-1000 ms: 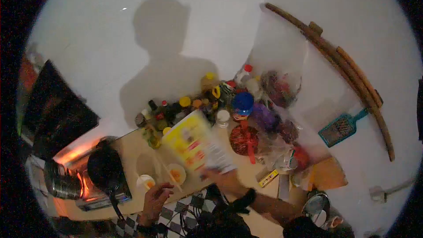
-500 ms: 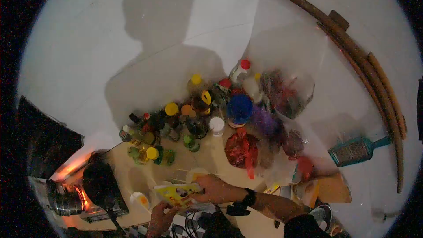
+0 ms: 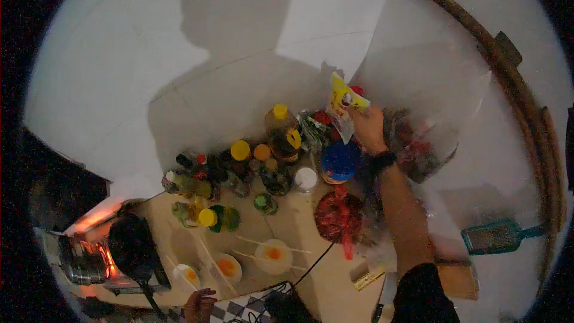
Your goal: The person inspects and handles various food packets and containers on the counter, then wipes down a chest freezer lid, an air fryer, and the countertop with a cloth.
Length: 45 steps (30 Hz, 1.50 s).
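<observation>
My right hand (image 3: 369, 127) is closed on a yellow and clear plastic packet (image 3: 348, 98), held up over the bottles at the back of the counter. Below that hand stands a jar with a blue lid (image 3: 341, 160). Down at the counter's front edge, my left hand (image 3: 200, 305) holds nothing, its fingers loosely apart. Closest to it is a small white bowl (image 3: 179, 277) with something orange-yellow inside, like egg. Two more such bowls, a middle one (image 3: 237, 276) and a larger one (image 3: 287, 264), sit to the right, with chopsticks lying across or beside them.
A black pan (image 3: 128, 248) rests on a stove at the left, beside a glowing flame and a metal pot (image 3: 81, 263). Several bottles, a white-lidded jar (image 3: 305, 179) and a red bag (image 3: 338, 218) crowd the back. A knife (image 3: 382, 305) lies at the front right.
My right hand has carried the packet from the front edge up to the back. My left hand has let go of it and dropped lower left. The bowls have come into view.
</observation>
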{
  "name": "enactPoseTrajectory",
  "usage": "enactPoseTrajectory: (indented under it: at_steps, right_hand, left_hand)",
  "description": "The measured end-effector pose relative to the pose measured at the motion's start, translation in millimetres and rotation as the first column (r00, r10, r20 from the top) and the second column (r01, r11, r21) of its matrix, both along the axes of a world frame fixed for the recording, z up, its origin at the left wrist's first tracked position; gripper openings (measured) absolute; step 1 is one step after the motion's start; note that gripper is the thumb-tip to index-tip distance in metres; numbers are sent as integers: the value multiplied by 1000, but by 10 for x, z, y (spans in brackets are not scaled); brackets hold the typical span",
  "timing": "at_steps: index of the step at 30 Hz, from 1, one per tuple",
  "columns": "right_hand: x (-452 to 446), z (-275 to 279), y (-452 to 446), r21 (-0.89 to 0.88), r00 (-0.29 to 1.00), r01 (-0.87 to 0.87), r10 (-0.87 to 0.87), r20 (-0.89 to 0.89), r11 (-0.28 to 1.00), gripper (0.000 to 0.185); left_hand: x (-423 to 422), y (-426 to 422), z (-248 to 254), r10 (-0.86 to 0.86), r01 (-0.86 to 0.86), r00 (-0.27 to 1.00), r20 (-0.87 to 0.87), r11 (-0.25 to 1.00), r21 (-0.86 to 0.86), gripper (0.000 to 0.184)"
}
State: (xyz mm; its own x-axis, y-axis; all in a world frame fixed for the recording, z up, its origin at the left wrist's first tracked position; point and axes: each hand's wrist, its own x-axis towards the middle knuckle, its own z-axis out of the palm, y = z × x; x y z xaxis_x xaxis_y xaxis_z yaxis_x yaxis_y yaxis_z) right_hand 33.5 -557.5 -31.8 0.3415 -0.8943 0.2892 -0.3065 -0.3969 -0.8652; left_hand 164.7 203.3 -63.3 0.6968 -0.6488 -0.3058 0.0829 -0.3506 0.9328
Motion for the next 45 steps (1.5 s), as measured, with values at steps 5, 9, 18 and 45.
enactPoseTrajectory:
  at_steps: [5,9,18,45]
  right_hand:
    - [42,-16,122,-9,976,-6,3,-217,1000,25]
    - [100,-381,14,92,977,-8,27,-211,996,23]
    - [44,-889,-79,255,923,-379,346,165,890,27]
    - [-924,938,3828,674,609,-509,-330,722,536,15]
  left_hand:
    - [-153,-207,611,-88,94,995,-37,973,211,45]
    - [-189,-124,683,-57,67,997,-48,966,251,41]
    - [-273,-178,943,-8,14,1000,-23,963,268,32]
    - [-396,39,949,-68,63,997,23,982,175,31]
